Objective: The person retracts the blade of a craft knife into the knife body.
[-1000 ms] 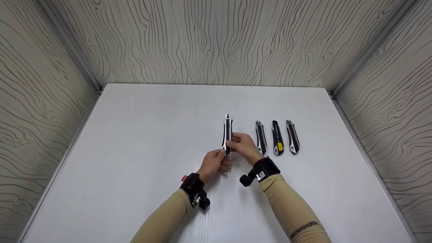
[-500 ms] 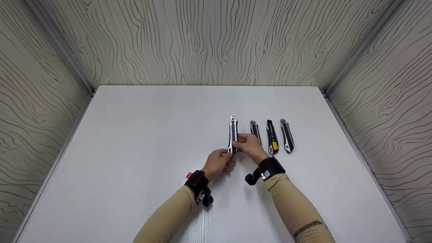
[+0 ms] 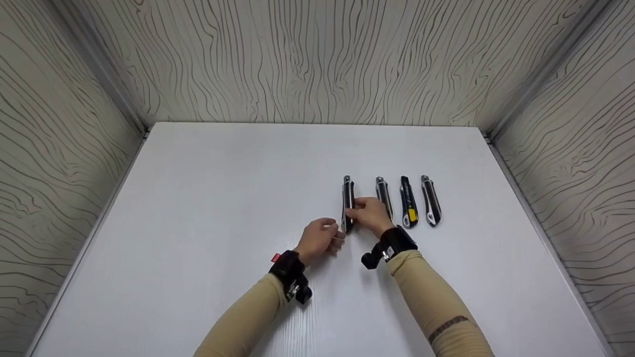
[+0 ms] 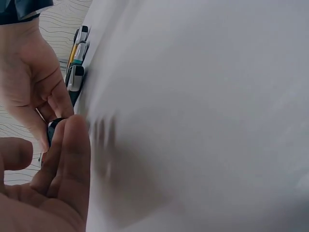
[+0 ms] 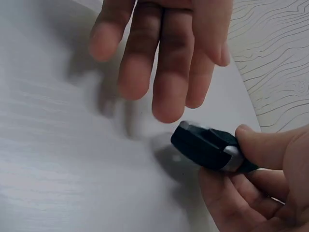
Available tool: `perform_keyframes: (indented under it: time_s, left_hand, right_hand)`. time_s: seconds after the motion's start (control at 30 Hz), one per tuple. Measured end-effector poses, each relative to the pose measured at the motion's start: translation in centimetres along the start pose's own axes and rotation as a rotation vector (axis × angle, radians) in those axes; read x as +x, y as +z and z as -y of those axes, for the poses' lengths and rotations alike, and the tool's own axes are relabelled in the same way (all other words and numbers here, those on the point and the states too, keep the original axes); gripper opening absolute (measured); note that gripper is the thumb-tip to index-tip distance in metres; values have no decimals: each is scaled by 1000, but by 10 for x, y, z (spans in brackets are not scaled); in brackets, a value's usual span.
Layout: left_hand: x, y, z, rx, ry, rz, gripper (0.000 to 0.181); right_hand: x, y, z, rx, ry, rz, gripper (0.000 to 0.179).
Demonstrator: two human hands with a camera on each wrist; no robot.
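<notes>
Between the thumb and fingers of my right hand point(image 3: 372, 214) is a black and silver utility knife point(image 3: 348, 198), its tip pointing away from me. The right wrist view shows the butt end of this utility knife point(image 5: 205, 147) over the white surface. Just left of that butt end, my left hand point(image 3: 319, 240) holds nothing; its fingers point(image 5: 169, 92) are extended and loosely spread, a small gap from the knife. In the left wrist view, the left fingers partly hide the knife.
Right of the hands, a similar black and silver knife point(image 3: 382, 191), a black knife with a yellow slider point(image 3: 409, 203) and another silver-edged knife point(image 3: 431, 201) lie side by side. They rest on a white table point(image 3: 223, 173) enclosed by wood-patterned walls point(image 3: 317, 59).
The left hand has let go of the knife's lower end. The right hand has moved the knife rightward and lower, and its dark side now faces up instead of the bright ridged one.
</notes>
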State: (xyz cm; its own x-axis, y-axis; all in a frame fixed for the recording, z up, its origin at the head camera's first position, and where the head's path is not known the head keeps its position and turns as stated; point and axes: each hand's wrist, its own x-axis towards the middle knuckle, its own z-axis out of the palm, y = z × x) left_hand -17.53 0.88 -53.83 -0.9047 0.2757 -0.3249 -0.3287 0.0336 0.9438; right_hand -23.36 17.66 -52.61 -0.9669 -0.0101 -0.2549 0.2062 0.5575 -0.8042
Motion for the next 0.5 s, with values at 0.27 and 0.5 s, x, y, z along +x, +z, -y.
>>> perform_keyframes:
  time_s: [0.27,0.5]
  left_hand:
    - [-1,-5,0,7,-10,-18,40]
    - [-3,-9,2,0,4,-23,38]
  right_hand:
    - [3,-2,0,-139,10,-46,33]
    - [4,-3,0,-214,13,-107,36]
